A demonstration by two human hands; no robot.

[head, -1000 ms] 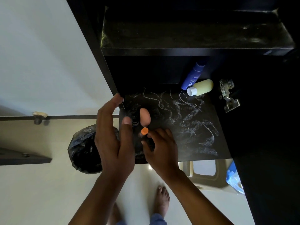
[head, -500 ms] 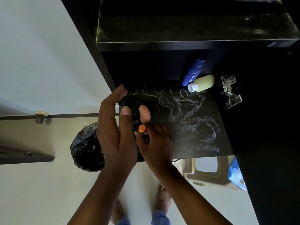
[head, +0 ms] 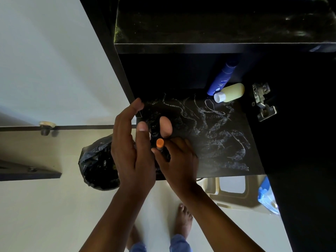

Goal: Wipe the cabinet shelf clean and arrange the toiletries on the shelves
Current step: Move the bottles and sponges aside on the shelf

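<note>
We are in a home, most likely a bathroom or washroom corner. We see a dark cabinet shelf (head: pixel 227 142) holding a blue Nivea lotion bottle (head: pixel 221 80) and a pale yellow bottle (head: pixel 231 92), a bin lined with a black bag (head: pixel 99 164) on the pale floor (head: pixel 45 215), and bare feet (head: pixel 183 220) below.

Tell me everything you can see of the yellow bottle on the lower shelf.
The yellow bottle is small, translucent plastic by the look, filled with pale yellow liquid, its white screw cap on. It lies on its side at the back right of the dusty lower shelf, cap pointing left, beside the base of the blue bottle. No hand touches it.
</note>
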